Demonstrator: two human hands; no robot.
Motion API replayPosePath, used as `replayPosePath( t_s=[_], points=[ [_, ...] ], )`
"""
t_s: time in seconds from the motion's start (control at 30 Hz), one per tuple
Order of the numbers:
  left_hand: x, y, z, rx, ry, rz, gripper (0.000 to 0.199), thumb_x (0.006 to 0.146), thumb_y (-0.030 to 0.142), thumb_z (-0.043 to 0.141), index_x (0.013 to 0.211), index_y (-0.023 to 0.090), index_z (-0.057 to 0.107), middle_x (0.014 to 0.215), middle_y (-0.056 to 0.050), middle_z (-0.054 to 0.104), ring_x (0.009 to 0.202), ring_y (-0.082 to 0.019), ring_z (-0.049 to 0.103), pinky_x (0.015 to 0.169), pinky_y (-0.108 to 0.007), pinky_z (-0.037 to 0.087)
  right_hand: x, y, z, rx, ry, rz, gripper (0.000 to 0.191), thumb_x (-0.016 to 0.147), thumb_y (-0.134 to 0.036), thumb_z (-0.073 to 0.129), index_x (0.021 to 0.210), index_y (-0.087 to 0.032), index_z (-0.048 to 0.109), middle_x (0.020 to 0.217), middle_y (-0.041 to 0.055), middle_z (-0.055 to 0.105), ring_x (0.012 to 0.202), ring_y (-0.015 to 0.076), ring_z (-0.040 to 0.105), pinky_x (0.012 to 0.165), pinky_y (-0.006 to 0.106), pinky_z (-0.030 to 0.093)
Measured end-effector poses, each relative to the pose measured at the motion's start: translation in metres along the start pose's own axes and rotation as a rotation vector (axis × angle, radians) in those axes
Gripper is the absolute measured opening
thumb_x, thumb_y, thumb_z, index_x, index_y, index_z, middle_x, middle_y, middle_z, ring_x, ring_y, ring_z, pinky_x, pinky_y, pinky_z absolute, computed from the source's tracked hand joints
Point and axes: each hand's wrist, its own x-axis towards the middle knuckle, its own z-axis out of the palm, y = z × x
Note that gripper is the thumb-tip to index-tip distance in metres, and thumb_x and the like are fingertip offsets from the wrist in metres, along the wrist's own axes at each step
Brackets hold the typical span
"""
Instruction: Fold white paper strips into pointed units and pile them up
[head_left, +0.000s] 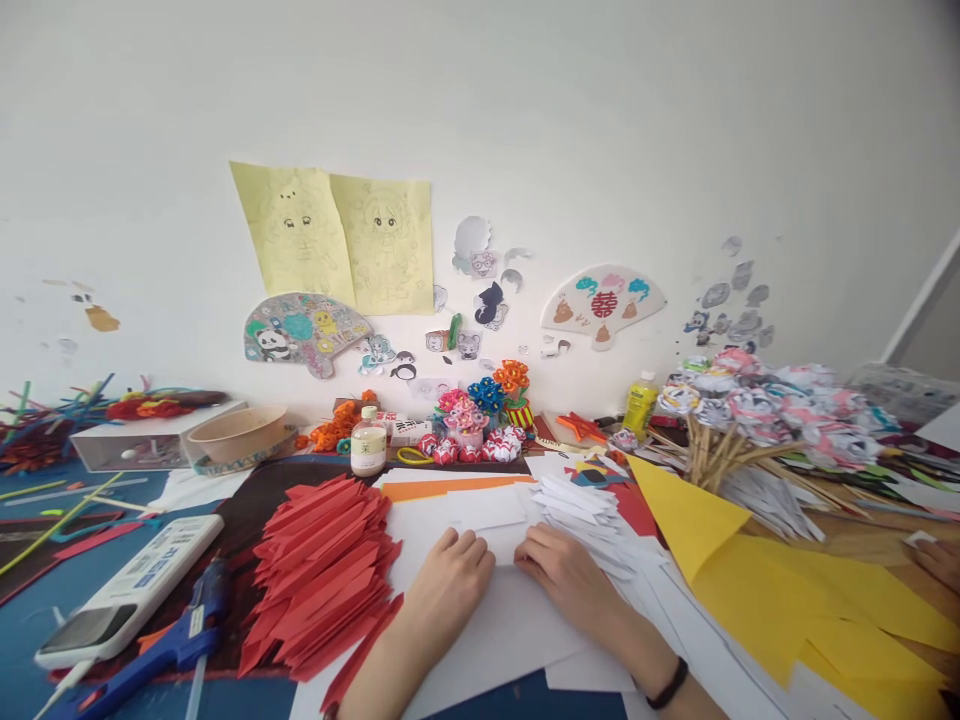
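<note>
- Head view: white paper (pixel 504 550) is being touched by both bare hands, just to the right of the red paper pile (pixel 322 575).
- On the side nearer the red paper pile, the left hand (pixel 459 572) is being rested on the white paper with its fingers curled; whether its grip is clenched or released cannot be told, the fingertips being hidden.
- Farther right of the pile, the right hand (pixel 556 568) is being held at the paper's other side, its fingers bent downward; whether anything is being pinched by that grip cannot be told either. A dark wristband (pixel 667 683) is being worn on that arm.
- Larger white sheets (pixel 495 640) are being spread under both hands, right of the pile.
- White folded strips (pixel 589 515) are being heaped beyond the right hand, well right of the pile, and yellow sheets (pixel 795 590) are being seen farther right again.
- Left of the pile, a blue glue gun (pixel 180 640) is being supported by the tabletop (pixel 251 700), with a white device (pixel 135 590) beside it.
- Just behind the pile, a small bottle (pixel 368 445) is being stood upright.
- Far right of the pile, another person's hand (pixel 939 562) is being partly cut off by the view's edge.
</note>
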Motion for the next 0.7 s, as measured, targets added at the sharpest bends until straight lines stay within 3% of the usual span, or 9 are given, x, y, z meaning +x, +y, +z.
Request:
replayPosePath(
  t_s=[0.17,0.27,0.5,0.7],
  points=[
    [-0.001,0.006,-0.002,-0.147,0.045,-0.124,0.014,0.091,0.016,0.047,0.080,0.019,0.054,0.078,0.000,0.058,0.076,-0.018,0.049,0.068,-0.033,0.031,-0.001,-0.005,0.002,0.047,-0.009,-0.006,0.016,0.091,-0.013,0.048,0.081,-0.018,0.059,0.082,0.0007,0.060,0.077,0.0164,0.055,0.070,0.027,0.040],
    [-0.001,0.007,-0.002,-0.203,0.067,-0.141,0.013,0.091,0.015,0.049,0.080,0.019,0.054,0.078,0.001,0.058,0.076,-0.017,0.048,0.068,-0.032,0.030,-0.001,-0.003,0.003,0.079,0.006,-0.020,0.012,0.088,-0.012,0.053,0.082,-0.019,0.060,0.083,0.0006,0.062,0.079,0.0166,0.055,0.070,0.026,0.040],
    [0.000,-0.001,-0.005,-0.254,0.105,-0.184,0.014,0.090,0.022,0.052,0.078,0.019,0.056,0.076,0.001,0.060,0.077,-0.018,0.048,0.067,-0.032,0.028,-0.002,0.009,0.009,0.057,0.094,0.021,0.023,0.073,0.003,0.054,0.063,-0.017,0.057,0.067,-0.0006,0.059,0.069,0.0154,0.053,0.062,0.025,0.035],
    [-0.001,0.002,-0.009,-0.254,0.110,-0.200,0.015,0.089,0.018,0.053,0.076,0.019,0.058,0.074,0.000,0.060,0.077,-0.017,0.049,0.067,-0.032,0.028,-0.004,0.007,0.005,0.051,0.083,0.046,0.021,0.071,0.001,0.052,0.064,-0.019,0.055,0.068,0.0001,0.060,0.069,0.0164,0.054,0.062,0.025,0.036]
  ],
)
